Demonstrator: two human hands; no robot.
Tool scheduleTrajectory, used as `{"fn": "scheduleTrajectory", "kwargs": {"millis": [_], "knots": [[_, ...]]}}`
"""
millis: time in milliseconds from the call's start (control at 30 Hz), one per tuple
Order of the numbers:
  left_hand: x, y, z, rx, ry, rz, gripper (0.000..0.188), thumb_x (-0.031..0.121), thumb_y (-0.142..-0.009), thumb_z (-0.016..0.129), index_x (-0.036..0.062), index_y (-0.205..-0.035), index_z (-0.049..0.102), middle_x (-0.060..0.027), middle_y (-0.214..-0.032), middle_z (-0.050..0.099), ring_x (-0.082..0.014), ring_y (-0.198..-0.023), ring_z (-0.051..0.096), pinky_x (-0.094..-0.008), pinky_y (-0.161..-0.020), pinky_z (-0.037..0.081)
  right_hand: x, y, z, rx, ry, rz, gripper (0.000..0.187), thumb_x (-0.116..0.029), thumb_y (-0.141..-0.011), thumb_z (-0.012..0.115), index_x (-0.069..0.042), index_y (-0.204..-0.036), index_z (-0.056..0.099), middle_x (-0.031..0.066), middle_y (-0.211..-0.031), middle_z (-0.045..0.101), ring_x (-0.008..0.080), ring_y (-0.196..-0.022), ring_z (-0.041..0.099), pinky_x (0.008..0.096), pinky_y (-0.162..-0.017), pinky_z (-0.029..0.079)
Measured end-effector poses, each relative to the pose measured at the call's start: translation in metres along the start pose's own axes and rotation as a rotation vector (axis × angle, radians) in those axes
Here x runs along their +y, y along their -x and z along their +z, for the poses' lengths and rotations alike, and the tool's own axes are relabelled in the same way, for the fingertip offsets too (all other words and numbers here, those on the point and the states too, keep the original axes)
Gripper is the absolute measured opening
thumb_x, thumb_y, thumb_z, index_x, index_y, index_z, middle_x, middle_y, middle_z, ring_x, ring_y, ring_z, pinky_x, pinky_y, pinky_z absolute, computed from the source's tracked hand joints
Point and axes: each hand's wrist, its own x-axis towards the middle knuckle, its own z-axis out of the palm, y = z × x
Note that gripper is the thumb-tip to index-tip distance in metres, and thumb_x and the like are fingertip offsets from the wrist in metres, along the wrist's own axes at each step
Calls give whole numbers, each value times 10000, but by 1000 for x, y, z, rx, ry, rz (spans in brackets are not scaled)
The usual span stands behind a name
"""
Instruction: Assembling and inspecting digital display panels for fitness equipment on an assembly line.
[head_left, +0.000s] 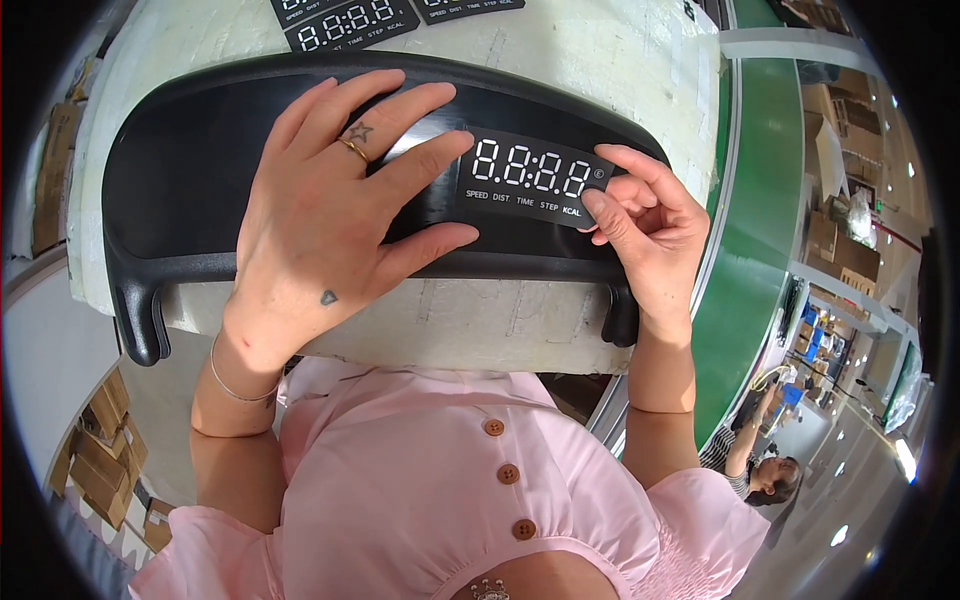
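Note:
A wide black plastic panel (pixel 165 190) with curved legs at both ends lies across the worktable before me. On its right half is a dark rectangular display sticker (pixel 530 178) with white digit segments and small lettering, slightly tilted. My right hand (pixel 660 230) pinches the sticker's right end between thumb and fingers. Spread over the panel's middle, my left hand (pixel 315 205) has its fingers stretched out. Its index fingertip meets the sticker's left edge, and the thumb tip sits just below. Whether the whole sticker lies flat against the panel, I cannot tell.
Several similar display stickers (pixel 355 25) lie at the table's far side. The pale worktable (pixel 480 320) has a worn, taped surface. Beyond its right edge runs a green floor strip (pixel 745 220). Cardboard boxes (pixel 105 445) stand at the left, and another person (pixel 740 450) is at the right.

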Motion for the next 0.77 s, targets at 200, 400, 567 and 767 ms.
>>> {"fn": "scheduleTrajectory", "kwargs": {"millis": [200,400,567,767], "knots": [[-2,-1,-2,-23,23,-18,498,319,-652,792,107,-1090,686,-42,-1292,587,-294,-1206,505,-425,-1001,394,-1,-1,4,5,-13,8,372,90,-804,695,-1,-1159,629,-1,-742,639,40,-626,595,164,-536,470],[2,-8,-7,-64,-21,-10,513,306,-649,792,101,-1106,679,-50,-1304,580,-301,-1210,501,-426,-1010,378,-2,-2,6,48,-20,14,316,62,-814,698,-8,-1116,641,-13,-716,631,17,-607,569,155,-530,451],[-2,-9,-2,-91,-42,39,533,297,-652,796,92,-1128,673,-63,-1323,568,-308,-1224,487,-427,-1018,362,-1,-8,14,127,33,-3,230,31,-816,711,-5,-1034,648,-43,-633,590,-11,-573,503,155,-515,403],[4,-9,-3,-129,-59,-11,550,299,-655,804,121,-1158,673,-80,-1341,555,-307,-1241,477,-441,-1042,338,0,-3,15,172,157,-123,244,2,-821,716,-57,-1048,651,-25,-612,585,24,-531,496,184,-507,436]]}}
